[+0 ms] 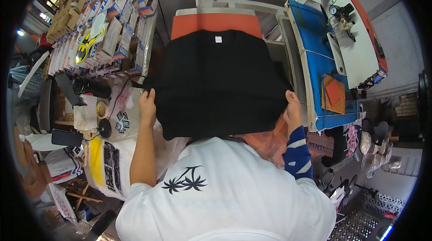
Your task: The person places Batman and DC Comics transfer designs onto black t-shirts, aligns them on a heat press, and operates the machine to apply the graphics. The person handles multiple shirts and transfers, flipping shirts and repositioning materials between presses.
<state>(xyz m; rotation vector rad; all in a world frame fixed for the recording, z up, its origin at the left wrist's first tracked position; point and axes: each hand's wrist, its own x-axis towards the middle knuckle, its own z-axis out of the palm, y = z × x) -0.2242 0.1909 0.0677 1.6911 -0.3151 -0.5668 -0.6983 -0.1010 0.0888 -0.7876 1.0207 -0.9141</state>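
A black T-shirt (pixel 220 88) is spread wide before me, its collar and small white neck label at the far end. Its far part lies over an orange-red board (pixel 184 25), which shows past the shoulders. My left hand (pixel 147 101) pinches the shirt's left side, thumb up. On the opposite side my right hand (pixel 292 103) grips the fabric in the same way. Between my hands the cloth is held fairly flat, and its near hem hangs in front of my body. The fingers underneath the shirt are hidden.
Stacked cardboard boxes (pixel 112 38) fill the left table, with a tape roll (pixel 102 110) nearer me. At right stand a blue padded board (pixel 310 61) and a white machine (pixel 360 47) with a gauge. Another person's legs (pixel 38 173) show at far left, beside a phone (pixel 66 138).
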